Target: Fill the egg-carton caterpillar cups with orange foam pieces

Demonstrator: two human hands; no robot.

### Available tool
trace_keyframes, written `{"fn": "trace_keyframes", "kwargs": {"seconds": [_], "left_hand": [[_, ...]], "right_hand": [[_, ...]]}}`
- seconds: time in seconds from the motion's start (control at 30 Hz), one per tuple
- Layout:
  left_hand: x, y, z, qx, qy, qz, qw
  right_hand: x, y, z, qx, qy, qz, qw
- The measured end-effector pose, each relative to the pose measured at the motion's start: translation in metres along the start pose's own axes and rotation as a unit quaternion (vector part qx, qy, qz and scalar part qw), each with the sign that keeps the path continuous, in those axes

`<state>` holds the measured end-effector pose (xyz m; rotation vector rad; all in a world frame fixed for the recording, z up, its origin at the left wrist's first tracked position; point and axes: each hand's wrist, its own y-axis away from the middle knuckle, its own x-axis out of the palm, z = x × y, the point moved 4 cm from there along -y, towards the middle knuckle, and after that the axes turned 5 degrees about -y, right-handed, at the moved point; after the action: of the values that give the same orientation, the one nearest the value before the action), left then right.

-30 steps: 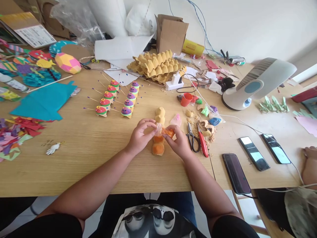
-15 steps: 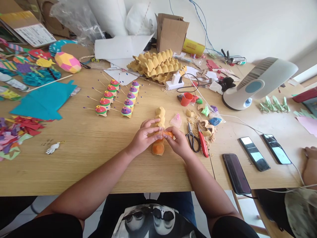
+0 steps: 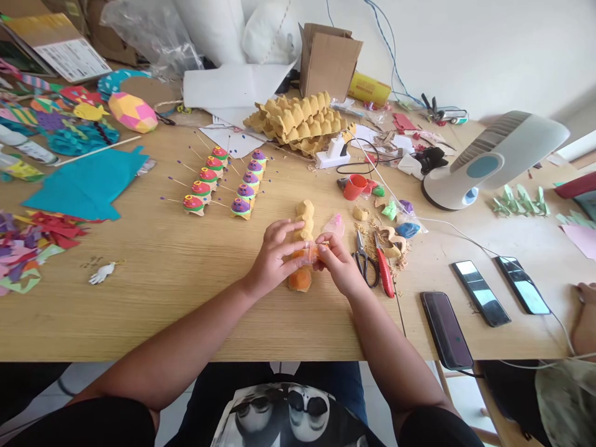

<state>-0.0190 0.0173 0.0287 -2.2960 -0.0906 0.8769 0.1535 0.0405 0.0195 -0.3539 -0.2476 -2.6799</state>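
Observation:
Both hands meet over an egg-carton strip (image 3: 305, 214) that lies lengthwise on the table. Orange clay (image 3: 299, 279) covers its nearest bump, while the far bumps are bare yellow-tan. My left hand (image 3: 275, 254) pinches one side of a small clear plastic bag of orange clay (image 3: 309, 253) between thumb and fingers. At the bag's other side, my right hand (image 3: 336, 257) is closed on it with thumb and forefinger. The fingers hide part of the bag and the strip's middle. Just right of my right hand lie black-handled scissors (image 3: 367, 261) and a red utility knife (image 3: 384, 271).
Two rows of decorated carton caterpillars (image 3: 201, 187) with pin feelers stand left of centre. Behind are stacked egg trays (image 3: 298, 121) and a red cup (image 3: 354, 185). To the right are a white fan (image 3: 488, 158) and three phones (image 3: 446, 329). A person's arm (image 3: 585, 320) shows at the right edge.
The view has shifted slightly, so the scene sits a little further right. My right fingers have changed their pinch on the bag, and less orange shows beside them.

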Motion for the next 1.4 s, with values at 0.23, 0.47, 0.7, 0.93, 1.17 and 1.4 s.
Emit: {"fn": "trace_keyframes", "kwargs": {"seconds": [0.23, 0.47, 0.7, 0.93, 1.17, 1.4], "left_hand": [[-0.001, -0.001, -0.007, 0.02, 0.007, -0.008, 1.0], [0.001, 0.001, -0.007, -0.019, 0.017, 0.018, 1.0], [0.0, 0.003, -0.013, -0.021, 0.028, 0.023, 0.999], [-0.004, 0.002, -0.015, -0.007, 0.01, 0.01, 1.0], [-0.006, 0.001, -0.013, 0.019, 0.009, -0.009, 1.0], [-0.01, 0.0, -0.012, -0.007, 0.033, -0.02, 0.999]], "right_hand": [[0.004, 0.0, -0.002, -0.052, -0.033, -0.031, 0.998], [0.009, 0.005, -0.003, -0.079, -0.009, -0.04, 0.996], [0.014, 0.011, 0.0, -0.068, -0.02, -0.002, 0.997], [0.016, 0.012, -0.004, -0.063, 0.006, 0.017, 0.998], [0.022, 0.016, -0.001, -0.071, 0.057, 0.058, 0.994], [0.022, 0.014, -0.002, -0.047, 0.005, 0.07, 0.996]]}}
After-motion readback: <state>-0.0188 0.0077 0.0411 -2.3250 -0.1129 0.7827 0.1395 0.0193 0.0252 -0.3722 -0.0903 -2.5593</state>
